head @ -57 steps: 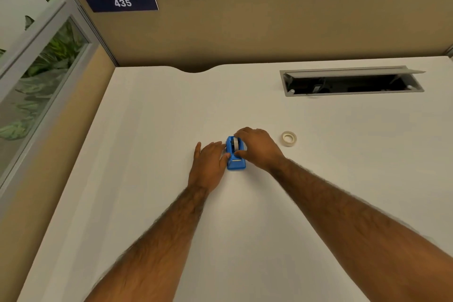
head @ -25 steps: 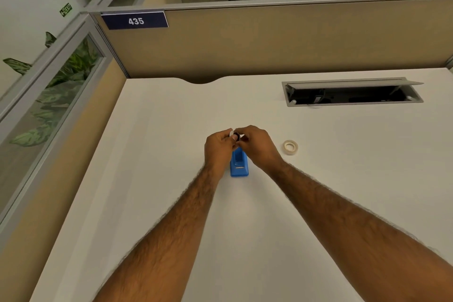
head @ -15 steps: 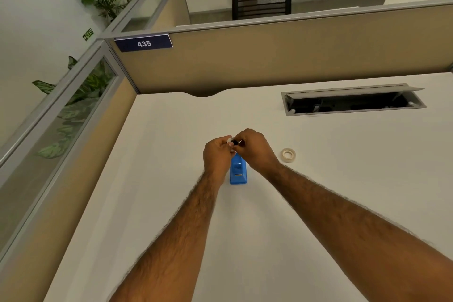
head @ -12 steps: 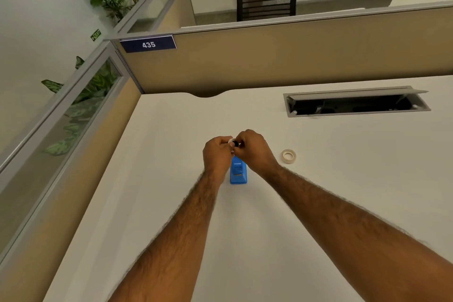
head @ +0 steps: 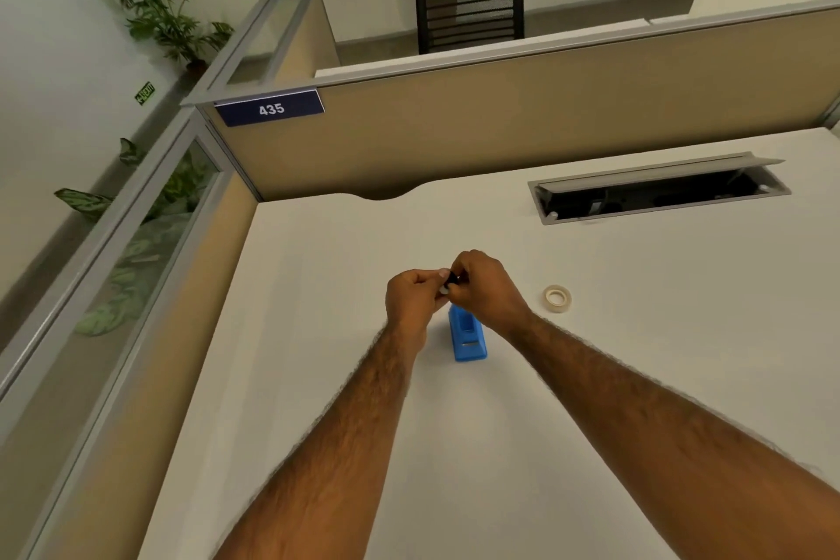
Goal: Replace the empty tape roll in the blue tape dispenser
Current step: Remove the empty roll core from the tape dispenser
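Observation:
The blue tape dispenser stands on the white desk, its far end hidden under my hands. Just above it my left hand and my right hand meet fingertip to fingertip. Between them sits a small piece, the empty roll on its black hub: a white part shows at the left fingers, a black part at the right fingers. Most of it is hidden. A full roll of pale tape lies flat on the desk to the right of my right hand, untouched.
An open cable tray is sunk into the desk at the back right. Tan partition walls close off the back and left sides. A glass panel runs along the left edge.
My hands lifted the small roll piece out of the dispenser and hold it above it. Over the last half second they barely shifted; the camera tilted up.

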`<state>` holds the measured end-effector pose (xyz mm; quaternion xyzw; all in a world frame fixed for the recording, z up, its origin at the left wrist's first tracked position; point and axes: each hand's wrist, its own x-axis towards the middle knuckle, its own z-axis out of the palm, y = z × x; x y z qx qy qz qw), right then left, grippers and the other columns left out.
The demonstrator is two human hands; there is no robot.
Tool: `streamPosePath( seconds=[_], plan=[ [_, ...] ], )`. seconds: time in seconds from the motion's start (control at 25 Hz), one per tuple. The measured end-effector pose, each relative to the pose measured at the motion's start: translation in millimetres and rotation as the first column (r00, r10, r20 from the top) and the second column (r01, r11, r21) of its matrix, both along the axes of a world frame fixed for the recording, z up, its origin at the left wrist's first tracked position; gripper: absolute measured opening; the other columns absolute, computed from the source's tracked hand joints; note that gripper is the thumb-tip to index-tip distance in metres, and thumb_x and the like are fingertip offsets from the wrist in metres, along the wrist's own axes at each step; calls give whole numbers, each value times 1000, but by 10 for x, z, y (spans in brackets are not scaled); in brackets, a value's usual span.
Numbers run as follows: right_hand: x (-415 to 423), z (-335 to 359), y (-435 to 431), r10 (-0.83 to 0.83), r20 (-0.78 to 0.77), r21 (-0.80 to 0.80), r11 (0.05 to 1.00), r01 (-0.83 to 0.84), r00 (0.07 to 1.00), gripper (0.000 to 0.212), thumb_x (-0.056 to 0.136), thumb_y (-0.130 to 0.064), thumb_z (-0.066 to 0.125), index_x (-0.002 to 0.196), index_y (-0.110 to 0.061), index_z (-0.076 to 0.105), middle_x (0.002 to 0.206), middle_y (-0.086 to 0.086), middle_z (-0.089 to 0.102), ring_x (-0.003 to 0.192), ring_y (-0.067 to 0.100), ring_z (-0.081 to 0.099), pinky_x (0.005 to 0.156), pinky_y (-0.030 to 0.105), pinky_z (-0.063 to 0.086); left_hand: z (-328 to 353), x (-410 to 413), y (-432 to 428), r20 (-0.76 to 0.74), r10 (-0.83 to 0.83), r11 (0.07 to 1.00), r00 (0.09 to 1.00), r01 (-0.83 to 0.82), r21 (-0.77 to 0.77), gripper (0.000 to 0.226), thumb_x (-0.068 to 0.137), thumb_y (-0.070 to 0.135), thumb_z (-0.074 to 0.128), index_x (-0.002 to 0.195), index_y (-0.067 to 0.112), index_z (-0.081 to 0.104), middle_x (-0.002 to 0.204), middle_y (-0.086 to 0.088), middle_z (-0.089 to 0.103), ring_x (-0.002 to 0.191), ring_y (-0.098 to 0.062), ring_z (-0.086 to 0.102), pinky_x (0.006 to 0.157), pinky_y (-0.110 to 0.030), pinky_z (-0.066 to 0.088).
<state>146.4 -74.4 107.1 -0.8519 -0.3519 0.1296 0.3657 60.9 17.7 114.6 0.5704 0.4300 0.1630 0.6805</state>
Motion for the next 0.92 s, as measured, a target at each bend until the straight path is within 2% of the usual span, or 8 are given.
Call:
streamPosePath(
  seconds=[0.08, 0.28, 0.4, 0.56, 0.76, 0.92],
  plan=[
    [7, 3, 15, -36, -13, 4, 999, 36, 999, 14, 83, -21, 68, 80, -16, 56, 82, 2, 59, 71, 14, 52, 58, 19, 38, 0, 38, 37, -35, -22, 999, 999, 23, 37, 8, 88, 14, 73, 88, 6, 75, 89, -8, 77, 82, -20, 75, 69, -24, 60],
    [44, -93, -12, -73, -60, 38, 996, 76, 996, 14, 84, -20, 69, 82, -14, 57, 80, 1, 58, 69, 13, 51, 59, 17, 38, -34, 160, 63, -75, -41, 995, 996, 47, 88, 15, 88, 13, 72, 96, 1, 74, 94, -13, 75, 88, -26, 74, 83, -36, 61],
    [119, -136, -73, -99, -58, 12, 995, 100, 993, 14, 81, -15, 69, 82, -17, 56, 81, -1, 56, 68, 13, 51, 57, 18, 38, -69, 216, 54, -116, -29, 982, 993, 50, 182, 18, 89, 12, 71, 102, 0, 73, 100, -15, 74, 91, -28, 72, 85, -37, 61],
    [179, -239, -169, -98, -63, -59, 994, 94, 993, 16, 81, -14, 71, 90, -17, 58, 91, 1, 59, 77, 18, 60, 69, 29, 53, -180, 434, 198, -178, -9, 954, 984, 62, 292, 17, 92, 7, 66, 105, -1, 71, 109, -16, 72, 96, -30, 70, 86, -37, 60],
    [296, -403, -313, -125, -71, -110, 987, 117, 990, 17, 81, -18, 70, 94, -19, 59, 94, -2, 60, 77, 16, 60, 70, 30, 55, -446, 748, 383, -277, -45, 948, 960, 128, 290, 26, 90, 14, 69, 111, -1, 72, 110, -17, 72, 100, -33, 68, 93, -43, 57],
    [392, -531, -409, -137, -81, -145, 982, 125, 987, 17, 81, -19, 69, 96, -18, 61, 98, -3, 61, 79, 15, 62, 72, 32, 57, -670, 910, 511, -335, -74, 958, 939, 160, 238, 23, 87, 12, 71, 106, -2, 74, 106, -18, 73, 100, -34, 69, 90, -42, 58]
  ],
)
